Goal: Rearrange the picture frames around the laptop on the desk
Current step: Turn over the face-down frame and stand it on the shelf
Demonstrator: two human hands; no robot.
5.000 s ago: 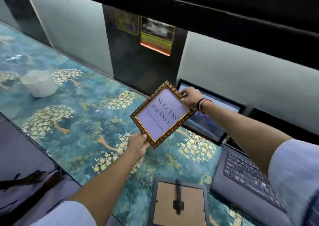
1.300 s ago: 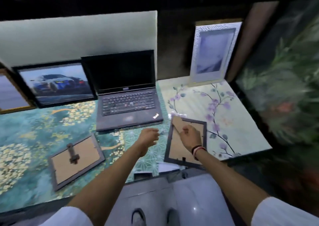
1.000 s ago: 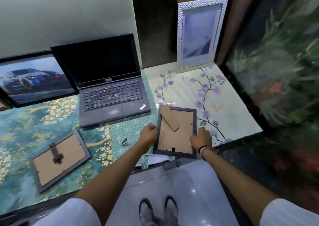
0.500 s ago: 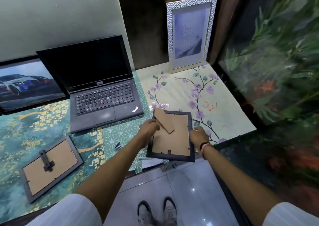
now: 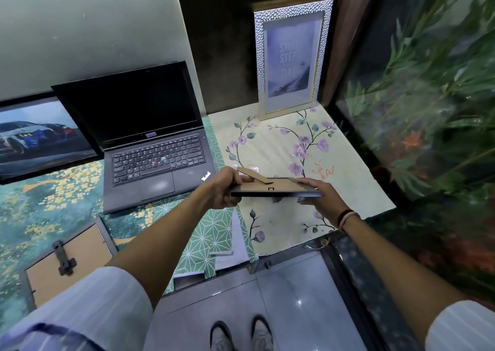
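Note:
I hold a dark picture frame (image 5: 276, 188) flat and face down above the desk, its cardboard back and folded-out stand facing up. My left hand (image 5: 221, 187) grips its left edge and my right hand (image 5: 321, 196) grips its right edge. An open black laptop (image 5: 150, 136) sits to the left with a dark screen. A silver-framed picture (image 5: 290, 58) leans upright against the back wall on the right. A black-framed car picture (image 5: 34, 139) leans left of the laptop. Another frame (image 5: 67, 262) lies face down at the desk's front left.
The desk (image 5: 361, 179) carries floral and teal patterned coverings and ends at a front edge near my feet. A dark glass panel with plant reflections (image 5: 428, 96) stands along the right side. Tiled floor (image 5: 294, 297) lies below.
Both hands have lifted the face-down frame off the desk and tipped it near level, so I see it almost edge-on. The view has also shifted slightly right.

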